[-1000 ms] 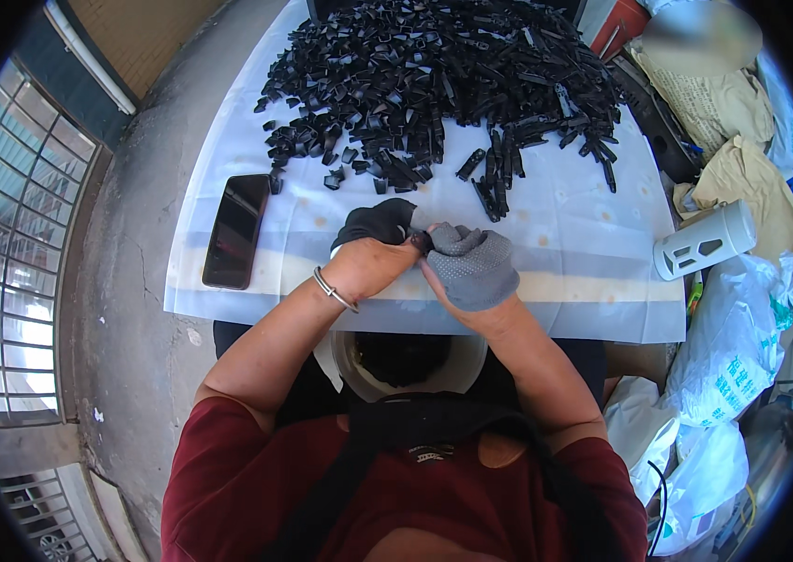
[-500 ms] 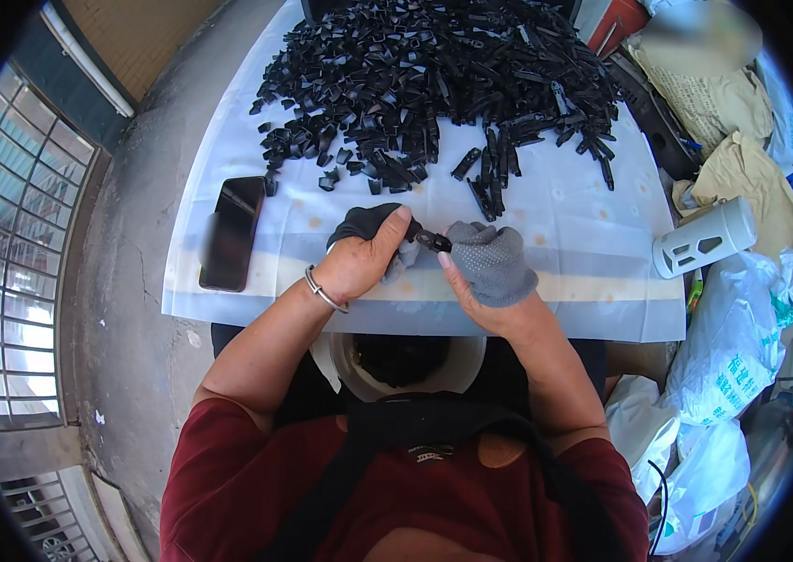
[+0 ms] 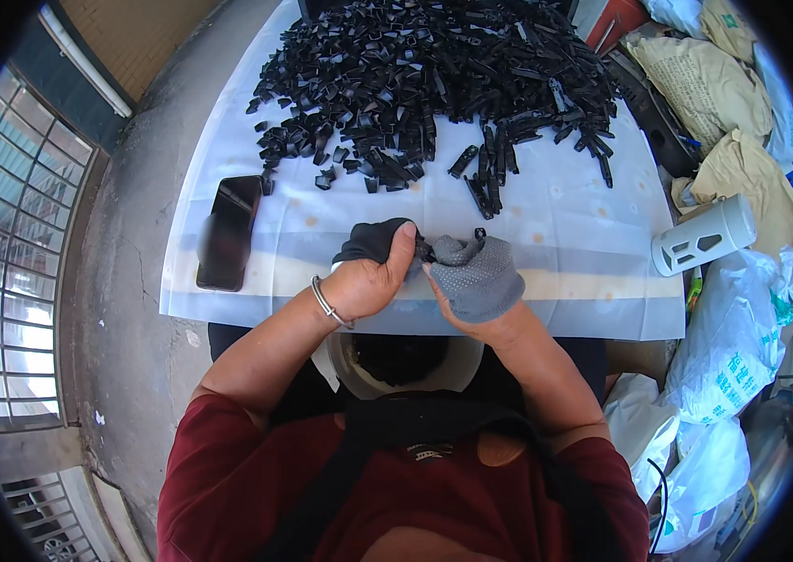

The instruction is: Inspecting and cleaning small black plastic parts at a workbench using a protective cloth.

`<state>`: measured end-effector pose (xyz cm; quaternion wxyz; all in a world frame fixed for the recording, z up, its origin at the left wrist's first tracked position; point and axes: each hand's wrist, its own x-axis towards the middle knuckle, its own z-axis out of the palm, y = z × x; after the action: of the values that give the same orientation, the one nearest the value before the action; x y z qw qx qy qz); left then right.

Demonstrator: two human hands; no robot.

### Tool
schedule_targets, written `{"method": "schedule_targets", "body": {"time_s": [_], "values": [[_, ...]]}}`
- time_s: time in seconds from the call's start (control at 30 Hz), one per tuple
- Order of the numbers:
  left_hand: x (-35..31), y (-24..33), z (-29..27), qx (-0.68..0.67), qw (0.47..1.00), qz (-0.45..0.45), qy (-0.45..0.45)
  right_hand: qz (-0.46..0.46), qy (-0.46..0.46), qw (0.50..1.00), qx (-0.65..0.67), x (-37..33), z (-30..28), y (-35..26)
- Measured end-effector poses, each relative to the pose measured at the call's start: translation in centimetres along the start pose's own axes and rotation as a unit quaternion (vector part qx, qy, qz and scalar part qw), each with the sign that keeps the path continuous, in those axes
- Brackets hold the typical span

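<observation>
Low over the near part of the table (image 3: 593, 295), my left hand (image 3: 373, 272) and my right hand (image 3: 476, 281) meet. Both wear gloves that leave the thumbs bare; the right glove is grey and dotted. Between them they grip a small black plastic part (image 3: 426, 251), mostly hidden by the fingers. Another black tip (image 3: 480, 234) shows just beyond my right fingers; whether it is held or lies on the cloth I cannot tell. Farther off spreads a large heap of black plastic parts (image 3: 415, 84), with curved short pieces at left and long narrow ones at right.
A dark phone (image 3: 230, 234) lies at the table's left. At the right edge a white cup with cut-out shapes (image 3: 705, 237) lies tilted. Below the front edge, a pale bowl (image 3: 471, 365) holds dark contents. Sacks (image 3: 705, 84) and plastic bags (image 3: 724, 347) crowd the right side.
Both hands have come closer together and slightly nearer to me. My right hand has turned over the black part, which shows less now. A black tip has appeared beyond the right fingers.
</observation>
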<state>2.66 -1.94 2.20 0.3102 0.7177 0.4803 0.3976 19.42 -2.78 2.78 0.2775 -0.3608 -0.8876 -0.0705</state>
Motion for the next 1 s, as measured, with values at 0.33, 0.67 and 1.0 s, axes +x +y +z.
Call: {"method": "schedule_targets", "body": {"time_s": [0.33,0.67,1.0], "values": [[1.3,0.4,-3.1,0.161,0.985,0.011,-0.057,0.038,-0.042,0.983,0.174,0.4,-0.5,-0.8],[4.1,-4.5,-0.8,0.407,0.905,0.095,0.081,0.102,-0.073,0.986,-0.107,1.3,0.2,4.2],[2.5,-3.8,-1.3,0.402,0.911,0.074,0.057,0.249,-0.173,0.953,-0.009,-0.2,-4.0,2.8]]}}
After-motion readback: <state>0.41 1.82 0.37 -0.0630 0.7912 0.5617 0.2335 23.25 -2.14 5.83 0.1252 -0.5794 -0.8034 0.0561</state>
